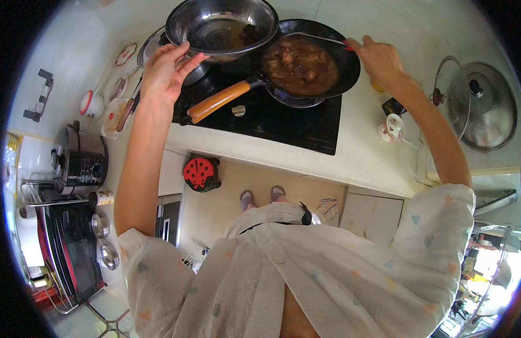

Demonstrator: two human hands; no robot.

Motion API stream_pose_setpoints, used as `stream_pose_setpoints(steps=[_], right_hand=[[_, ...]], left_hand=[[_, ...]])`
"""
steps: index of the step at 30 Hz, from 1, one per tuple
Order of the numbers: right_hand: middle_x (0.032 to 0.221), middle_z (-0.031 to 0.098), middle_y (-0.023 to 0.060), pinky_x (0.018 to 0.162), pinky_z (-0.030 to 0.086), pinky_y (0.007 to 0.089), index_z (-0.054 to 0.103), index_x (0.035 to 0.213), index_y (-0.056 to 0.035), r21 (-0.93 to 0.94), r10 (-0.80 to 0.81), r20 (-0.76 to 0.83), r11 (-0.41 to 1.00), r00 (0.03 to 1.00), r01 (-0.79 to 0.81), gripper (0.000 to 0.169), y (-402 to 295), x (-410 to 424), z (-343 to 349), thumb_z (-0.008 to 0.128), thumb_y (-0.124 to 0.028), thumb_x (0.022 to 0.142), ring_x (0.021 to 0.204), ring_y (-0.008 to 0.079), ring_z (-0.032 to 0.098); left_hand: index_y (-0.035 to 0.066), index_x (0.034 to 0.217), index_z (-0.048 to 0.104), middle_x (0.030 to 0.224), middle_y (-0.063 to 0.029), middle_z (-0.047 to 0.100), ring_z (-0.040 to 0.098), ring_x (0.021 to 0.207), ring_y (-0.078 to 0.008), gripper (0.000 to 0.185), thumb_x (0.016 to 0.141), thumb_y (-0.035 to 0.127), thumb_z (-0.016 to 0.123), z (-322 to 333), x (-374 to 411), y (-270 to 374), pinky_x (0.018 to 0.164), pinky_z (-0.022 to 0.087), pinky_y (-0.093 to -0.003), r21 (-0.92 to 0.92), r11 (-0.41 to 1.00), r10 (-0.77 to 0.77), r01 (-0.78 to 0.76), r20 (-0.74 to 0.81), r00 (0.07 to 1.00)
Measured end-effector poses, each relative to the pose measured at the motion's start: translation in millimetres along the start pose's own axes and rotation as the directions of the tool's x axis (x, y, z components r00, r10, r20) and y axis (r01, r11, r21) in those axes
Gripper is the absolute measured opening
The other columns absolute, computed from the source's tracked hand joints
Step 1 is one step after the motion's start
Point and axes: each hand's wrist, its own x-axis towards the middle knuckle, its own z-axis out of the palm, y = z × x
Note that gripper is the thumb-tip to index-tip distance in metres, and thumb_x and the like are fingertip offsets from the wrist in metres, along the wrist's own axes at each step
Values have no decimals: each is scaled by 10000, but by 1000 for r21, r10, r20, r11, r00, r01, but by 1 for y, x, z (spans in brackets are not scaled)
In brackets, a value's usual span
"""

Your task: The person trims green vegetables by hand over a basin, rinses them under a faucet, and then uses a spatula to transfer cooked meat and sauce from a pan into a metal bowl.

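My left hand [169, 69] grips the near left rim of a stainless steel bowl [209, 17], which is tilted beside the wok. A little brown liquid and a dark clump lie in the bowl. In my right hand [378, 61] is the handle of a metal utensil [315, 38] with a red part at my fingers; its far end reaches into the wok, and its head cannot be made out. The black wok [349, 72] holds brown stew [302, 67] with chunks in sauce. Its wooden handle [220, 101] points toward my lower left.
The wok sits over a burner of the black cooktop [294, 131]. Behind my left hand stands a lidded steel pot [197, 76]. A glass lid [488, 105] leans at right near a patterned cup [391, 126]. On the left are a knife [125, 114], an enamel mug [91, 103] and an electric cooker [83, 160].
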Motion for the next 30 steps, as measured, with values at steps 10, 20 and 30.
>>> stream_pose_setpoints(steps=[10,20,30], right_hand=[[912,489,94,614,504,299,444,1171,-140,-183,-219,172,951,960,250,493,8,-31,-46,569,-48,703,758,223,575],[959,558,169,635,480,407,517,1076,-75,364,222,312,870,924,-332,282,12,-51,-31,508,-136,801,776,327,584],[834,590,204,690,461,445,580,887,2,475,77,395,836,915,-275,197,-46,3,-53,491,-122,761,801,371,574]], left_hand=[[-1,786,449,798,-109,505,597,747,-304,134,761,-39,574,-6,-10,0,677,569,-319,-42,999,13,-13,4,1000],[-7,803,434,830,-136,510,602,753,-316,144,763,-37,569,-7,1,0,685,568,-312,-49,999,27,-23,65,998],[-6,816,439,809,-125,511,607,732,-307,146,763,-31,572,-9,0,-2,683,569,-325,-79,996,36,-31,54,998]])
